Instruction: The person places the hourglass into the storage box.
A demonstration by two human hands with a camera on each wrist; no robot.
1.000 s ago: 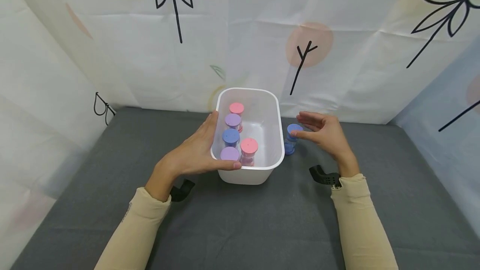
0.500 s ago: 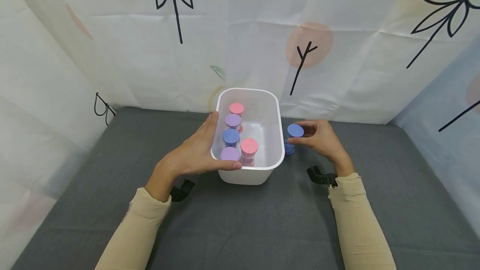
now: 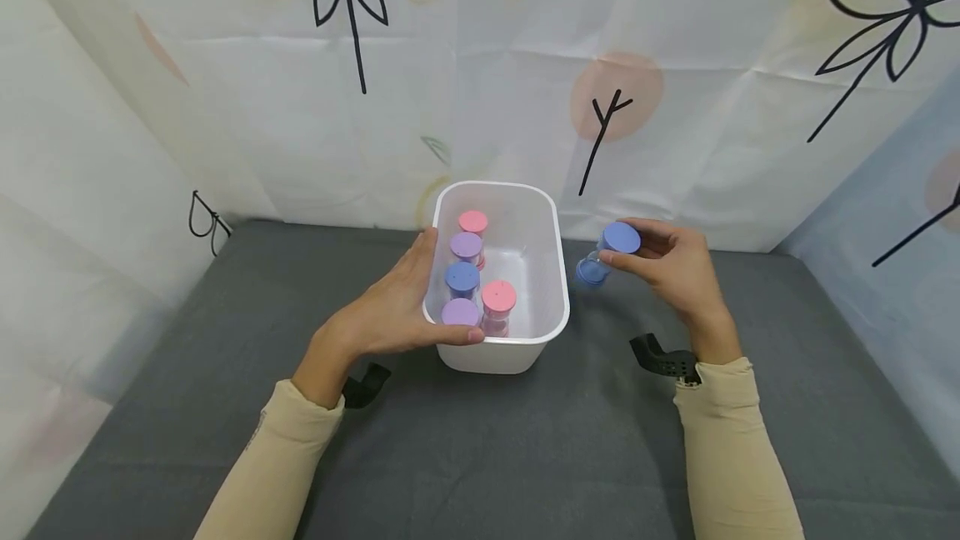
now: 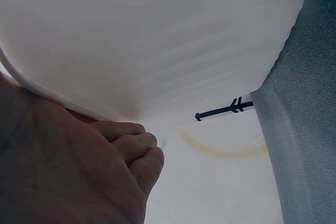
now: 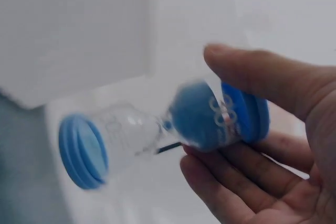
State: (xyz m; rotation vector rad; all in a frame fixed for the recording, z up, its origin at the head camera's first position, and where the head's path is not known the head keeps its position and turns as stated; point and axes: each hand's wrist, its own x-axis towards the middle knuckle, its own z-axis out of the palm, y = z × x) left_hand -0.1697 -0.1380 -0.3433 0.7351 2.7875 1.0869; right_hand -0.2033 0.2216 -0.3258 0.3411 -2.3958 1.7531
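My right hand [image 3: 678,269] holds a blue-capped sand timer [image 3: 620,238] by its upper end, thumb on one side and fingers on the other. The timer is tilted, its lower cap toward the white plastic bin [image 3: 557,273]. In the right wrist view, blue sand fills the bulb nearest the hand, and the hourglass [image 5: 199,116] looks blurred. My left hand [image 3: 382,307] rests on the bin's near left corner, fingers straight along the side and thumb on the front rim. In the left wrist view, the left fingers [image 4: 139,150] touch the outer wall below the rim.
Inside the bin several sand timers stand upright, with pink [image 3: 498,297], purple [image 3: 467,245] and blue [image 3: 462,277] caps, mostly on the left side. A dark grey cloth [image 3: 480,457] covers the table. A white patterned curtain [image 3: 510,123] hangs right behind the bin.
My right hand has closed on the blue sand timer, lifted it and moved a little right, tilting it. My left hand and the bin have kept their places.
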